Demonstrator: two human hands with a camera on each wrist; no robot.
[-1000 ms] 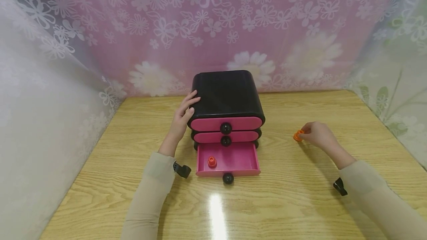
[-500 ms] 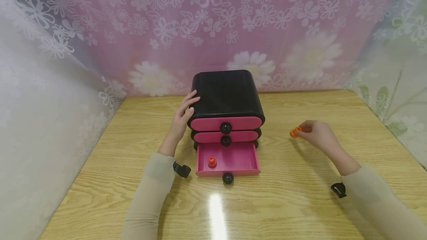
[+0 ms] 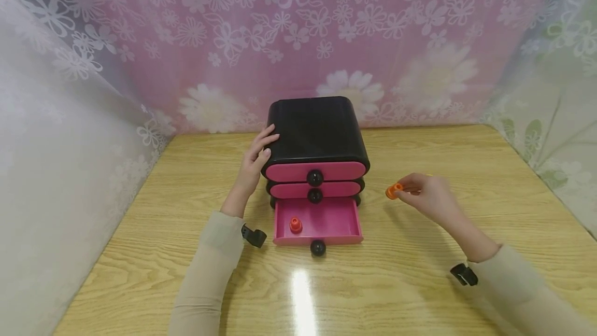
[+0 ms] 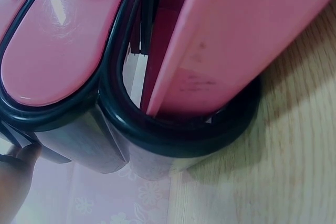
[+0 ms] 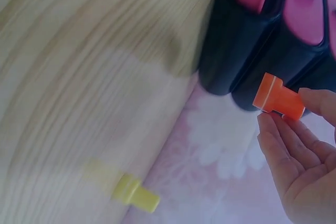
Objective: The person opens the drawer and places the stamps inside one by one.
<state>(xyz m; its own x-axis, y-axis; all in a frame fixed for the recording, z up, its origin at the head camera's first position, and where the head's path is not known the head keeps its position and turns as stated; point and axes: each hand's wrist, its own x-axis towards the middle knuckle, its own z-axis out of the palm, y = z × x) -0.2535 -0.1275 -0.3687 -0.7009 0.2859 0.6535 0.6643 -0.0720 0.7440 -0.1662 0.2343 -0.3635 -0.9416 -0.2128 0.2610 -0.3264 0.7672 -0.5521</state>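
Observation:
A black chest (image 3: 317, 131) with three pink drawers stands mid-table. Its bottom drawer (image 3: 326, 219) is pulled out and holds a small orange peg (image 3: 295, 225). My left hand (image 3: 265, 147) rests with straight fingers against the chest's upper left side. To the right of the chest, my right hand (image 3: 404, 190) pinches another orange peg (image 3: 393, 191) by one end, above the table. In the right wrist view the peg (image 5: 277, 98) sits between thumb and fingers (image 5: 294, 145), with the chest (image 5: 247, 51) beyond. The left wrist view shows the open drawer's (image 4: 231, 40) underside close up.
A small yellow peg (image 5: 137, 195) lies on the wooden table (image 3: 420, 284), close behind my right hand. Flowered curtains (image 3: 326, 30) close off the back and both sides. A bright glare patch (image 3: 302, 294) lies in front of the drawer.
My right hand has carried the orange peg leftward, closer to the chest. The left hand, the chest and the open drawer have stayed put.

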